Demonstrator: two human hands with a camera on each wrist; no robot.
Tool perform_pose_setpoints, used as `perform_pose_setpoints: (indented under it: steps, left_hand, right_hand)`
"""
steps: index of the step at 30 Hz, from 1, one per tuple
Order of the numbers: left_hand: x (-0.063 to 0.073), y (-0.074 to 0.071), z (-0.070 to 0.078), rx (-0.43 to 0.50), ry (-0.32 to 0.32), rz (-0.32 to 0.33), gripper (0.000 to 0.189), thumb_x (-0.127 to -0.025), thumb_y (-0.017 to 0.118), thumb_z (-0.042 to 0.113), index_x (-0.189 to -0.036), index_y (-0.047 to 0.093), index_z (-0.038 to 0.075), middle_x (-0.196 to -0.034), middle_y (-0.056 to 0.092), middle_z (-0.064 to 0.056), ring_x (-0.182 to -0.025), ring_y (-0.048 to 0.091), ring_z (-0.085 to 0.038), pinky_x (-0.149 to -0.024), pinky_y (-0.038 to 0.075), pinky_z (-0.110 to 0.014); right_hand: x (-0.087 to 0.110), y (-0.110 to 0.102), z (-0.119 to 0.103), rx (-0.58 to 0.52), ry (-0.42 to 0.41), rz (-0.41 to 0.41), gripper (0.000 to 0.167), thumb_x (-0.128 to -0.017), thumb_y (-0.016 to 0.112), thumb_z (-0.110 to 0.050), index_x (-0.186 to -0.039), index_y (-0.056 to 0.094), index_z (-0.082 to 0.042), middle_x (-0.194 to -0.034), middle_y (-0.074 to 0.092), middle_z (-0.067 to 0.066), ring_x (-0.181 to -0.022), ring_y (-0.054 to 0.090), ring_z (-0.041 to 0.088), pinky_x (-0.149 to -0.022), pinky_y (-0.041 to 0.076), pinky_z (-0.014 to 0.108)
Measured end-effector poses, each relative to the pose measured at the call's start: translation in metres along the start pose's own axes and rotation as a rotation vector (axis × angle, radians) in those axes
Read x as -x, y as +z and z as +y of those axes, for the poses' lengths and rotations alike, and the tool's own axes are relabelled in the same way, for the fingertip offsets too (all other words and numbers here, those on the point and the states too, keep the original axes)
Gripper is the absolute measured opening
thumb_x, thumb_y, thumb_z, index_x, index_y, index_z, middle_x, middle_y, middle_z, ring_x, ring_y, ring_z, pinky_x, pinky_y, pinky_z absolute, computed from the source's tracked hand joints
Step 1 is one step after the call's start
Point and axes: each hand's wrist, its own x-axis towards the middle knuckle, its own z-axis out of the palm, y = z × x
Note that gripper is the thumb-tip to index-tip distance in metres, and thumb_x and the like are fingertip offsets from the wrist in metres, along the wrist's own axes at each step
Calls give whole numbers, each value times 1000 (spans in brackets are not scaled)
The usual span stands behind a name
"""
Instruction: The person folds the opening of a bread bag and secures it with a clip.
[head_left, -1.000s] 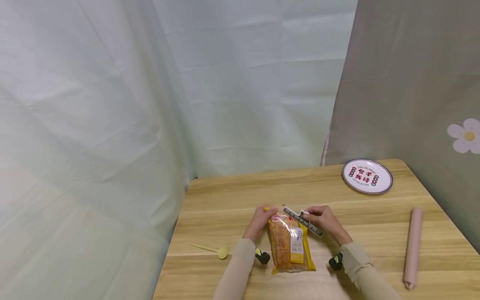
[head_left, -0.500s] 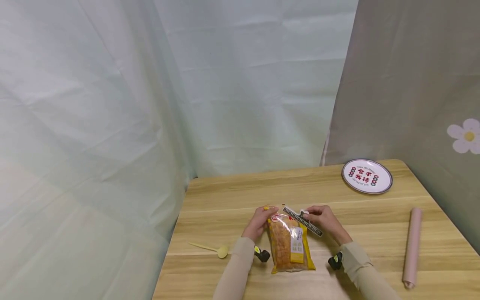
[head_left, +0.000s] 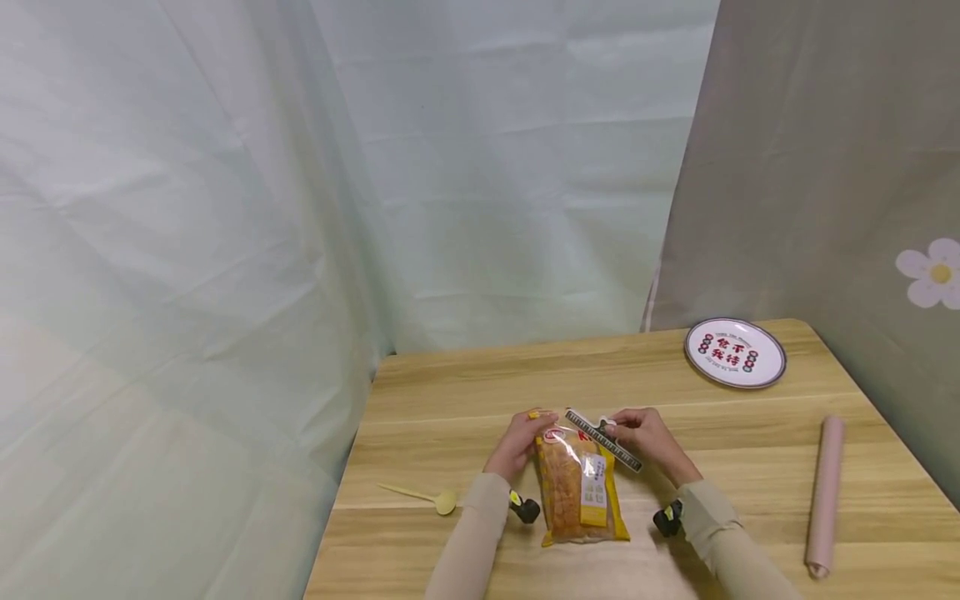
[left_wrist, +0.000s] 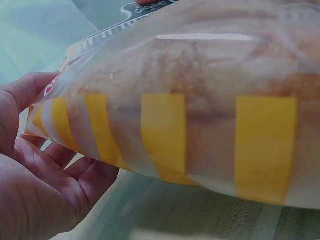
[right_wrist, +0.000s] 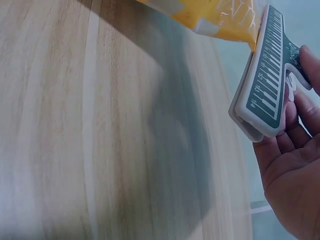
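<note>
A clear and yellow bag of bread [head_left: 562,483] lies at the middle of the table, its far end lifted. My left hand [head_left: 517,442] grips that end at the left corner, thumb above and fingers beneath, as the left wrist view shows [left_wrist: 45,165]. A long bag clip [head_left: 603,440] with a dark, ruler-like printed face slants across the bag's far right corner. Its handle is pinched by my right hand [head_left: 648,437]. In the right wrist view the bag's yellow corner [right_wrist: 220,22] meets the clip's long edge [right_wrist: 265,75]; how deep it sits inside cannot be told.
A pale yellow spoon [head_left: 444,502] lies left of my left forearm. To the right is a rolled pink mat [head_left: 826,496]. A white plate [head_left: 735,375] with red characters stands near the back right corner of the wooden table [head_left: 465,392]. Curtains hang behind.
My right hand and the clip have shifted very slightly to the left along the bag's far end. My left hand keeps its grip in about the same spot.
</note>
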Motion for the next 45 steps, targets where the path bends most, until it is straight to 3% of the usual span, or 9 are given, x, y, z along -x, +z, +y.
perform_pose_setpoints:
  steps: [11, 17, 20, 27, 36, 45]
  left_hand:
    - [1, 4, 1, -33, 38, -20, 32, -96, 69, 22, -113, 67, -5, -89, 71, -5, -75, 68, -13, -69, 58, -27]
    - [-3, 3, 2, -18, 43, -36, 30, -96, 69, 21, -112, 67, -4, -89, 71, -4, -77, 69, -13, -71, 58, -27]
    - [-2, 3, 2, -13, 45, -36, 26, -96, 68, 20, -109, 68, -2, -89, 71, -5, -77, 69, -13, -71, 58, -27]
    - [-3, 2, 3, -12, 43, -30, 28, -96, 69, 21, -111, 68, -3, -90, 72, -5, -78, 70, -14, -72, 59, -28]
    - [2, 1, 1, -53, 35, -1, 31, -95, 70, 25, -110, 68, -3, -90, 72, -5, -76, 68, -14, -71, 58, -27]
    - [6, -1, -6, -61, 13, 12, 28, -95, 70, 23, -106, 70, -2, -85, 72, -5, -71, 68, -14, -66, 58, -28]
  right_hand:
    - [2, 8, -47, -9, 10, -43, 21, -93, 68, 0, -101, 67, 19, -87, 72, 19, -75, 63, 18, -68, 54, 27]
    - [-2, 11, -54, -41, 8, -33, 22, -93, 67, 1, -100, 66, 22, -85, 71, 23, -67, 59, 15, -60, 51, 25]
    - [-5, 12, -52, -65, 17, -31, 22, -93, 68, 1, -101, 66, 22, -85, 72, 21, -67, 60, 14, -61, 52, 26]
    - [-22, 12, -10, -96, 18, -11, 25, -92, 72, -7, -101, 69, 16, -82, 73, 8, -67, 61, 12, -61, 53, 25]
    - [-19, 14, -6, -115, 24, -37, 25, -92, 71, -6, -104, 68, 17, -85, 74, 11, -69, 65, 16, -65, 56, 26]
    - [-19, 16, 7, -83, 45, -19, 25, -91, 74, -7, -102, 70, 15, -82, 72, 10, -66, 60, 15, -59, 52, 25]
